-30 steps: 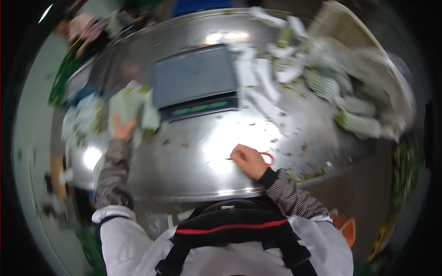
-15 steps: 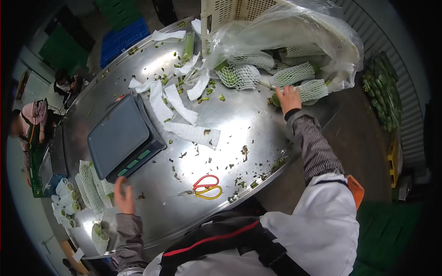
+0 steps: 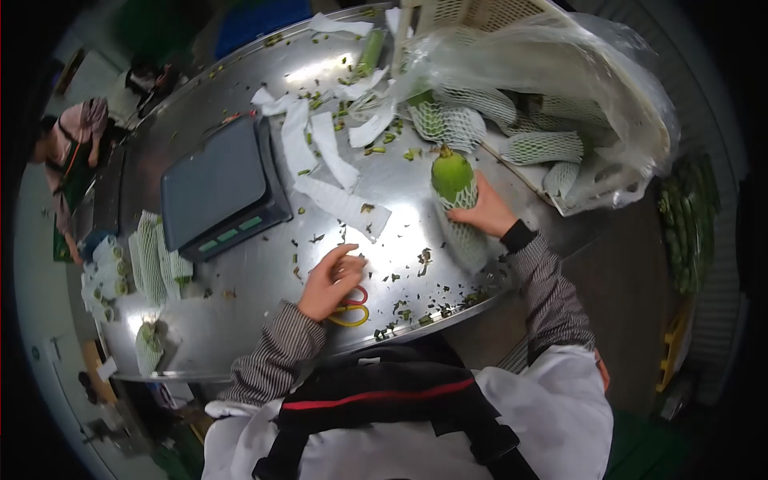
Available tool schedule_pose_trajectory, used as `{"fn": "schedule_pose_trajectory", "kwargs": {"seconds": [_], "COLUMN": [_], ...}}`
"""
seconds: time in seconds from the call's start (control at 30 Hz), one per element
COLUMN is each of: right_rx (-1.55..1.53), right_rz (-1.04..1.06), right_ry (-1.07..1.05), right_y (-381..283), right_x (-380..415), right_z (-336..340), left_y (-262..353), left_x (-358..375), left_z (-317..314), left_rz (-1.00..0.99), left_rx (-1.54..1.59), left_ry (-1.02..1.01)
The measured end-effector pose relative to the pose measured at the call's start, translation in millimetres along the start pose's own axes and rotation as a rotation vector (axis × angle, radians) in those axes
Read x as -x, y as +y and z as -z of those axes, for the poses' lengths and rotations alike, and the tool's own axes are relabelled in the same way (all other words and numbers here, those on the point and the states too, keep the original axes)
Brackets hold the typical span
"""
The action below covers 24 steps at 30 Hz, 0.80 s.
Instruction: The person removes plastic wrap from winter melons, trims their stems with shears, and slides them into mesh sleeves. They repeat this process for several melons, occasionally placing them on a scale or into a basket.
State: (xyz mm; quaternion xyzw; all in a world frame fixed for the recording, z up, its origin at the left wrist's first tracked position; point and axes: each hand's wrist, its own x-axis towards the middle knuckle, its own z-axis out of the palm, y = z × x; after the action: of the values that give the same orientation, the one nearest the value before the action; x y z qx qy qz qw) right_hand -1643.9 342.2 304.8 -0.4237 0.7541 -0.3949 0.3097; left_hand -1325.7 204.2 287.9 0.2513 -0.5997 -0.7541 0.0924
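My right hand [image 3: 486, 210] is wrapped around a green gourd-like vegetable [image 3: 454, 178] in a white foam net sleeve [image 3: 464, 240]. Its bare stem end points away from me, and the sleeve's lower part is blurred. My left hand [image 3: 330, 284] hovers over the steel table [image 3: 248, 320] with loosely curled, parted fingers and nothing visible in them. Just beneath it lie scissors [image 3: 352, 318] with red and yellow handles, partly hidden by the hand. More netted vegetables [image 3: 540, 148] lie in a clear plastic bag [image 3: 624, 152] at the far right.
A dark flat-topped scale [image 3: 216, 184] stands left of centre. White strips [image 3: 340, 204] and green trimmings [image 3: 408, 312] are scattered about. Netted vegetables [image 3: 148, 260] lie at the left. A cream crate [image 3: 448, 20] surrounds part of the bag. Another person [image 3: 80, 136] is beyond the table's left end.
My right hand has lifted a netted vegetable from the bag's edge and brought it closer to me. My left hand has moved right, from beside the scale to the scissors.
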Motion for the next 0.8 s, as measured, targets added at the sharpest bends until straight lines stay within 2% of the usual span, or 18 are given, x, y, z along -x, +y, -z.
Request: {"fn": "schedule_pose_trajectory", "kwargs": {"seconds": [0.1,0.2,0.23,0.27,0.33,0.37,0.4,0.43,0.47,0.53,0.6,0.67,0.8], "right_rx": [-0.617,-0.782,-0.532,-0.537,-0.437,-0.229,-0.235,-0.221,-0.203,-0.192,-0.223,-0.219,-0.285], "right_rz": [-0.052,-0.085,0.055,0.065,0.142,0.183,0.187,0.201,0.215,0.202,0.212,0.259,0.328], "right_ry": [-0.154,-0.177,-0.067,-0.091,-0.110,-0.096,-0.110,-0.063,-0.013,-0.073,-0.070,-0.057,-0.033], "right_y": [-51,-85,-90,-94,-112,-124,-130,-133,-138,-148,-153,-155,-159], "right_x": [9,20,26,30,35,37,38,38,37,42,46,48,51], "right_z": [-42,-78,-102,-111,-122,-115,-113,-112,-111,-112,-121,-126,-133], "left_y": [20,32,37,40,27,16,18,20,25,34,32,39,45], "left_x": [-10,-9,-4,1,11,17,25,34,42,57,66,78,92], "left_z": [-23,-31,-35,-34,-26,-21,-20,-18,-15,-7,0,7,15], "left_rz": [-0.003,-0.027,-0.038,-0.055,-0.066,-0.178,-0.283,-0.322,-0.322,-0.332,-0.376,-0.402,-0.452], "left_rx": [-0.132,-0.172,-0.010,0.149,0.205,0.110,0.016,-0.152,-0.149,-0.783,-0.845,-1.114,-1.204], "left_ry": [-0.028,-0.019,-0.006,0.006,0.082,0.152,0.217,0.336,0.349,0.554,0.634,0.705,0.728]}}
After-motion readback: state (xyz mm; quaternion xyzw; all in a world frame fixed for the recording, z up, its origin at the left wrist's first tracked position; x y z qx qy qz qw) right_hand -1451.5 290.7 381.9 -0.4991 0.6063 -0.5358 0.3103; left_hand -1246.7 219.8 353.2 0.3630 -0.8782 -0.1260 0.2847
